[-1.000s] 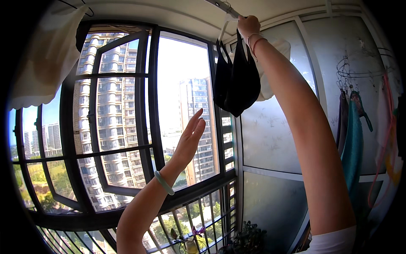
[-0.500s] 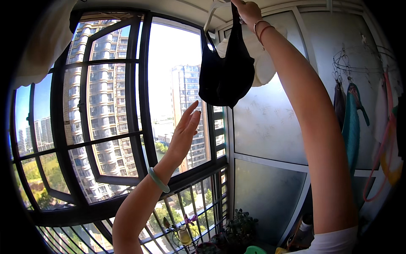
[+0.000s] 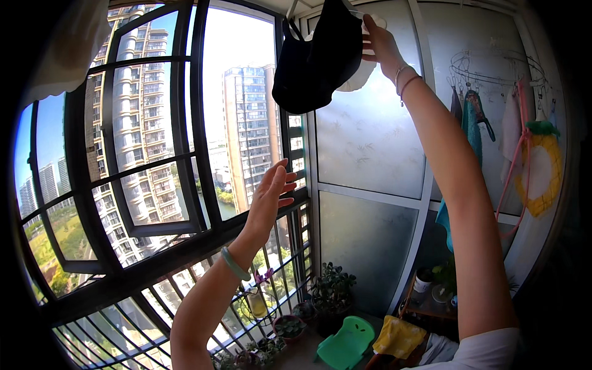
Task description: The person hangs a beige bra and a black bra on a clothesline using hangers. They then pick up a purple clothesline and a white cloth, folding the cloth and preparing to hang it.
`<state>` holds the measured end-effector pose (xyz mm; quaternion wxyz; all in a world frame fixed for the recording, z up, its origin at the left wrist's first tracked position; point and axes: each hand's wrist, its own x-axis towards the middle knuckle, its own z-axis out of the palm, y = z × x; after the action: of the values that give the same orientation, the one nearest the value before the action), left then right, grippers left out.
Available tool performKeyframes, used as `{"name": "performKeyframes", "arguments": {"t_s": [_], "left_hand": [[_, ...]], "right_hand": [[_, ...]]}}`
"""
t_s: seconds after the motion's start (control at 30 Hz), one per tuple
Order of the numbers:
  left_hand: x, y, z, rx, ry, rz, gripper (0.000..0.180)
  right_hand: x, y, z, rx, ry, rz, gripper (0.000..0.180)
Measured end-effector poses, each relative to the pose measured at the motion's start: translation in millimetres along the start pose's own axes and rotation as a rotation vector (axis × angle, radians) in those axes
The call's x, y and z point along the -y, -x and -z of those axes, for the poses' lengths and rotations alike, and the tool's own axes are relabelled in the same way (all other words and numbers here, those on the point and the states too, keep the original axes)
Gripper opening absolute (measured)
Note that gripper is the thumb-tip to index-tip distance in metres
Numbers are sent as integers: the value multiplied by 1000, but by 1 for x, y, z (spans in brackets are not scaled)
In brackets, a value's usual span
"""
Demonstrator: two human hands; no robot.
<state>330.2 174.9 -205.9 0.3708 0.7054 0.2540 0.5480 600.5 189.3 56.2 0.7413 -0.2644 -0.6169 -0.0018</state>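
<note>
A black bra [image 3: 320, 61] hangs high in front of me from a white hanger [image 3: 291, 8], mostly cut off by the top of the view. My right hand [image 3: 383, 48] is raised beside the bra's right edge, fingers apart, gripping nothing I can see. Whether a fingertip touches the fabric, I cannot tell. Lower and to the left, my left hand [image 3: 266, 196] is open in the air below the bra, a pale green bangle [image 3: 235, 265] on its wrist. Behind the bra, a pale cloth item [image 3: 359, 79] partly shows.
Dark-framed windows [image 3: 196, 123] with a railing run along the left; frosted panels [image 3: 370, 135] stand ahead. On the right, a round clip hanger [image 3: 493, 65] carries cloths. Below are potted plants [image 3: 333, 287], a green child's chair [image 3: 348, 342] and a yellow cloth [image 3: 398, 336].
My right hand has let go of the strap by the hanger and come down beside the bra, fingers opening. My left hand stays raised and open. The view has tilted downward.
</note>
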Motion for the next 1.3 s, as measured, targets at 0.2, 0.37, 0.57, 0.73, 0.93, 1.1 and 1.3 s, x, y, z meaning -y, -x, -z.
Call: {"name": "performKeyframes", "arguments": {"t_s": [0.2,0.37,0.57,0.73,0.93,1.1,1.3], "left_hand": [[3,53,-23,55,148,78,63],[-2,81,-53,110,220,130,59],[-30,105,-86,184,199,93,58],[-50,114,-114,206,178,81,59],[-87,94,-186,216,302,-72,66],[-152,88,-253,221,374,-252,68],[-211,92,-301,231,356,-387,67]], "right_hand": [[13,74,31,62,124,-201,70],[34,128,62,136,192,-238,59],[68,161,102,223,293,-202,60],[94,174,128,333,214,-114,59],[134,165,174,390,207,-61,66],[164,149,217,366,155,-8,61],[205,123,268,258,59,108,51]]}}
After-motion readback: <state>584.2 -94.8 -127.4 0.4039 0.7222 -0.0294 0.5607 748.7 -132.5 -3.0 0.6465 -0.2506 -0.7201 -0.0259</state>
